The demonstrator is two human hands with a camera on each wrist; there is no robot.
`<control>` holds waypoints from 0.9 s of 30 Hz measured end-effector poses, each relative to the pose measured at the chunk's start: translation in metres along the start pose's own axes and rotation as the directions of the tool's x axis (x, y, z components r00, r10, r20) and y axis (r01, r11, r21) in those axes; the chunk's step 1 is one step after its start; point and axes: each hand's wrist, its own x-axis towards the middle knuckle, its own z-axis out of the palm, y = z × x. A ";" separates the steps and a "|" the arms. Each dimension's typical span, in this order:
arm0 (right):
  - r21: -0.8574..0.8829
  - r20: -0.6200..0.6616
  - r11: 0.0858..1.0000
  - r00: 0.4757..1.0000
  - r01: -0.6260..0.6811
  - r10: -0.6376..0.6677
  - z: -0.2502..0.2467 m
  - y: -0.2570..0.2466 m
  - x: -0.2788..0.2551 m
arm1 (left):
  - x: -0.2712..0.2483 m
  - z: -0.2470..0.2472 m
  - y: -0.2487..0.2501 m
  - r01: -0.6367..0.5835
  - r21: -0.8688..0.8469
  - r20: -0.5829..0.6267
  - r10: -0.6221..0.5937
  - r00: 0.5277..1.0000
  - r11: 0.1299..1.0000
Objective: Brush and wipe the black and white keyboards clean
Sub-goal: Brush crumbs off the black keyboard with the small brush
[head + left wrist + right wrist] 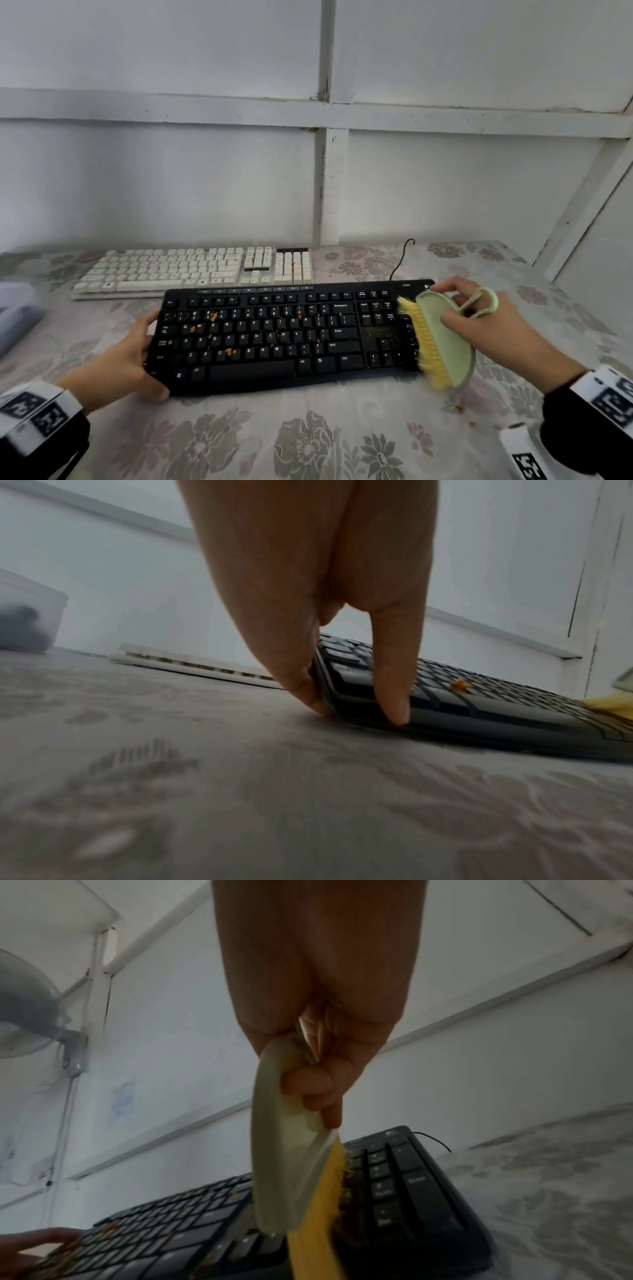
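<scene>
A black keyboard [274, 335] lies on the flowered cloth, with orange crumbs on several keys. My left hand [137, 356] grips its left end, thumb on the front corner and fingers along the side edge [318, 693]. My right hand [479, 318] holds a pale green brush [442, 342] with yellow bristles [315, 1218], fingers through its loop handle. The brush stands tilted over the keyboard's number pad at the right end, bristles facing left. A white keyboard [195, 270] lies behind the black one, toward the wall.
The black keyboard's cable [402, 257] runs back toward the wall. A translucent box [27, 615] sits at the table's far left. A few crumbs [459, 407] lie on the cloth right of the keyboard. A wall fan [24, 1010] hangs high on the left.
</scene>
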 end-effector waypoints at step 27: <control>0.121 -0.182 0.992 0.983 0.020 0.002 -0.008 -0.016 0.036 | 0.000 0.000 -0.001 -0.015 0.037 0.002 0.015 1.000 0.999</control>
